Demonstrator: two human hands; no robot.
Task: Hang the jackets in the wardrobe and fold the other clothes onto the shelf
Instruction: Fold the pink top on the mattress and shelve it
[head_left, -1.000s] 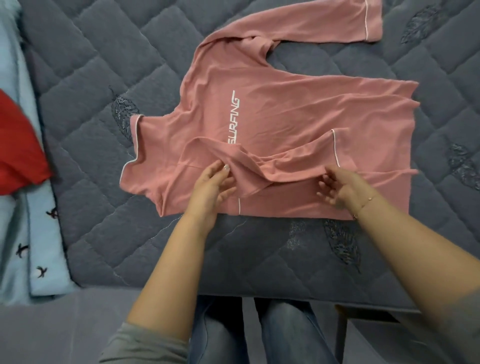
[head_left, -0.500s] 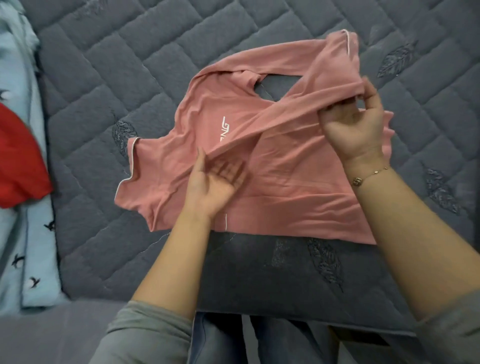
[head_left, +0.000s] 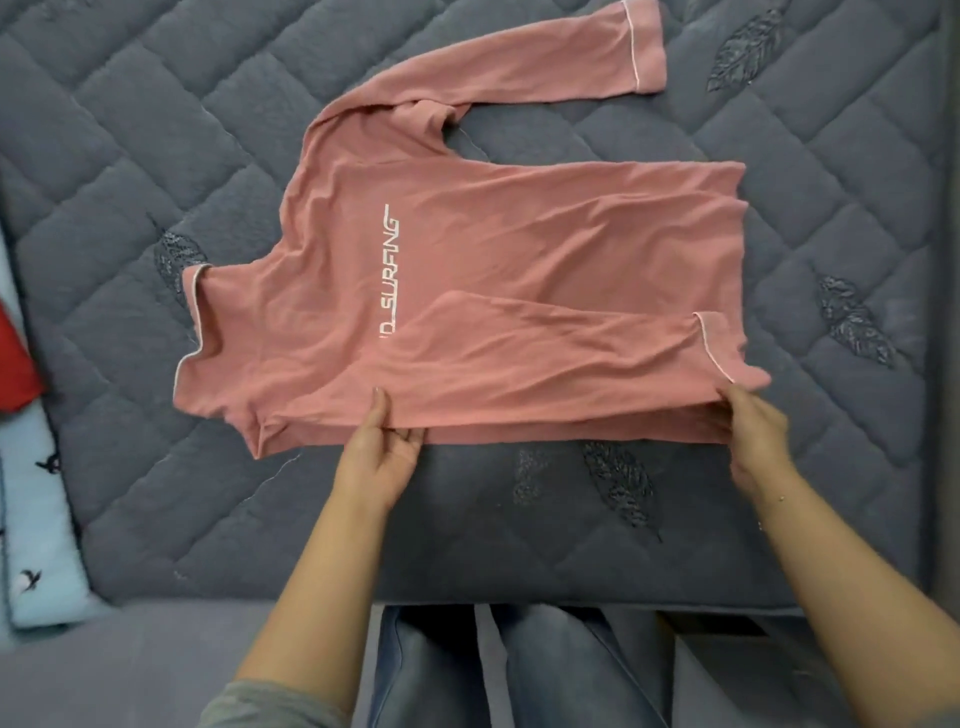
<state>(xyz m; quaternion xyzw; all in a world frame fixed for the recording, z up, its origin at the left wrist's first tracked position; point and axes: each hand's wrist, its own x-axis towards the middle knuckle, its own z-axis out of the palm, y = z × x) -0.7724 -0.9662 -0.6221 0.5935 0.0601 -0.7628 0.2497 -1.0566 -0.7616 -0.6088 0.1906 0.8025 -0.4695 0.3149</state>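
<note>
In the head view, the pink top (head_left: 519, 270) is spread flat on the quilted bed (head_left: 156, 156), one sleeve folded across. Its near edge is pinched by the left hand (head_left: 382, 452) and the right hand (head_left: 756, 436). An uneven lift could undo the sleeve fold.

— That pink top (head_left: 519, 270), soft matt knit cloth, creased, white piping on the cuffs
— And the mattress (head_left: 156, 156) beneath: grey quilted fabric, matt, stitched in diamonds

"SURFING" on pink shirt (head_left: 519, 249)
</note>
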